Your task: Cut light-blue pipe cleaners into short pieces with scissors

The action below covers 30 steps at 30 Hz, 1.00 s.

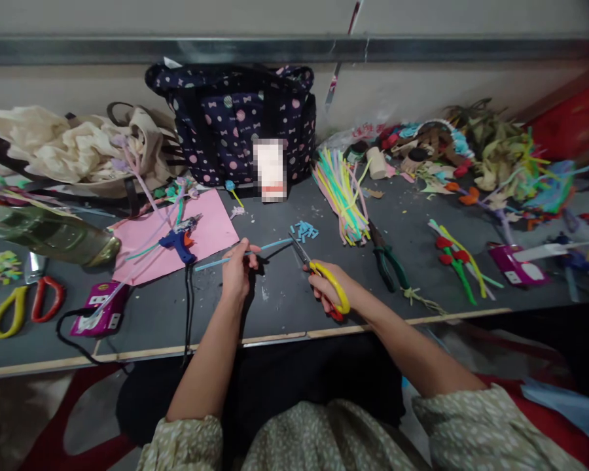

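Note:
Between the fingers of my left hand (237, 269) is a thin light-blue stick (276, 244), which looks like a pipe cleaner and points to the right. My right hand (326, 286) grips scissors (341, 293) with yellow and red handles. Their blades meet the right end of the blue stick; whether they are parted there is too small to tell. Just beyond the tips lies a small pile of short blue pieces (304, 230). A bundle of pastel pipe cleaners (343, 199) rests farther back on the right.
Green-handled pliers (389, 260) lie right of my right hand. On the left, a blue glue gun (177, 243) sits on pink paper (211, 219), near a green bottle (53, 232) and other scissors (49, 297). A dark patterned bag (240, 124) stands behind.

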{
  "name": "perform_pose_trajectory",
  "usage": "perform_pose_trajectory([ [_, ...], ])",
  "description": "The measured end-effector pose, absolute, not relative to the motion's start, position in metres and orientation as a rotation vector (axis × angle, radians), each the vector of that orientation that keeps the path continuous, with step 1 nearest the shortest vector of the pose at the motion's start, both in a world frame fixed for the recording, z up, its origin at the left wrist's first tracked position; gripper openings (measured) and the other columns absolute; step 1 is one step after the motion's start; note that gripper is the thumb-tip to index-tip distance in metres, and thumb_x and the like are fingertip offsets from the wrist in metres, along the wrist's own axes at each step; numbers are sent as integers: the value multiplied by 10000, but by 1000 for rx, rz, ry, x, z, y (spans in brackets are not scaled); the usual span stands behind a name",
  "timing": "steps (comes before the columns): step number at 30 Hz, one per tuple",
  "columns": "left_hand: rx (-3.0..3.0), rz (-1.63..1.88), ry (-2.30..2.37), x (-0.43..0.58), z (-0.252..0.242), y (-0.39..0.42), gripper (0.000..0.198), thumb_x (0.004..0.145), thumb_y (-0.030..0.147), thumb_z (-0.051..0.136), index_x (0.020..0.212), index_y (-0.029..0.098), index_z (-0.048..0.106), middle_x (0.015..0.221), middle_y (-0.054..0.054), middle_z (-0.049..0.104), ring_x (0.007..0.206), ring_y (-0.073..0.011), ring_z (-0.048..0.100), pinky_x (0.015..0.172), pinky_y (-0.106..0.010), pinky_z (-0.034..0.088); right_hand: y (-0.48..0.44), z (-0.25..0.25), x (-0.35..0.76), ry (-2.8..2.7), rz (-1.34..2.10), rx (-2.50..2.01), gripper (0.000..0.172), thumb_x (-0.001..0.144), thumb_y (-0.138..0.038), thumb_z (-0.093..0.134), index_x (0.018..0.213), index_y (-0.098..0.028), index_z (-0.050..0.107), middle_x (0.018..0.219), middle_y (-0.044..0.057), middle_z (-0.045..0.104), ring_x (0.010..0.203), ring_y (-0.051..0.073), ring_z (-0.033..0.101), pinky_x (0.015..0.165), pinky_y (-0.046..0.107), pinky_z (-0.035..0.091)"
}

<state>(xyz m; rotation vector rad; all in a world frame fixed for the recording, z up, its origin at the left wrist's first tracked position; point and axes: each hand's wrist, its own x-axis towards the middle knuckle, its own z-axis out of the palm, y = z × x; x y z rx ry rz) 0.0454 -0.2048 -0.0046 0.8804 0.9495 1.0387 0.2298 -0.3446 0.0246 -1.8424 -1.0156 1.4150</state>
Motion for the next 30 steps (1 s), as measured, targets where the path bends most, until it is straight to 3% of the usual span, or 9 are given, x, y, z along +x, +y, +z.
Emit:
perform_pose_trajectory([
  [4,852,1058,922,45,-5,-204,360,802,452,694,642,130,706,435,23,477,391,-67,413,437,-198,370,-343,23,224,-1134,1346,-1932,310,885,-247,485,1193,-228,511,421,-112,463,290,130,537,302,152,351],
  [10,720,1092,863,44,1,-200,392,810,474,695,611,137,664,413,34,449,387,-70,412,448,-201,371,-344,24,220,-1316,1269,-1961,113,882,-231,500,992,-222,526,560,-58,581,349,123,588,319,153,361],
  [14,653,1130,827,42,7,-199,394,849,457,665,608,146,650,407,36,447,390,-71,423,462,-200,381,-349,27,220,-1107,1351,-1953,233,839,-218,485,1068,-220,524,501,-73,547,307,119,509,302,172,345],
  [16,631,1147,815,42,8,-199,398,855,457,662,607,146,643,406,40,446,385,-67,421,464,-199,383,-353,29,223,-956,1395,-1832,359,777,-198,510,1135,-214,494,540,-75,568,354,126,549,315,172,364],
  [20,639,1159,800,42,9,-200,407,837,483,682,611,146,643,407,43,451,380,-62,417,463,-196,381,-361,38,230,-769,1488,-1604,497,695,-210,569,1177,-199,448,642,-38,630,586,189,709,399,187,459],
  [24,670,1153,756,43,10,-203,406,828,485,694,611,145,657,420,32,477,399,-67,438,472,-197,396,-364,46,233,-748,1495,-1511,528,705,-227,599,1210,-212,445,784,18,700,789,229,751,500,222,529],
  [30,716,1132,742,43,11,-205,430,843,512,672,616,147,673,431,25,492,406,-71,457,481,-201,414,-362,46,228,-811,1512,-1627,478,724,-225,580,1191,-204,482,656,-23,672,432,153,612,392,228,470],
])
